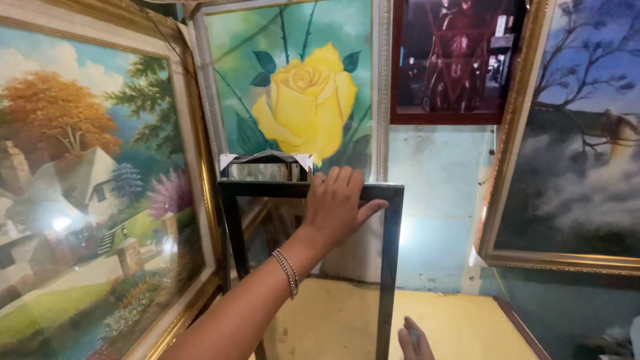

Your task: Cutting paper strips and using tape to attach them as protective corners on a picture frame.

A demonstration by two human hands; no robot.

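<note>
Head view: my left hand (337, 203) grips top rail of black rectangular glazed picture frame (390, 267), fingers hooked over edge, thumb spread across front. Frame stands upright on yellow tabletop (460, 327), centre, before yellow rose painting (307, 93). Thin, stiff, glass fragile, glossy, likely slippery; I'd hold by rails, not pane. Right hand (415, 341) low, barely visible; can't tell grip
</note>
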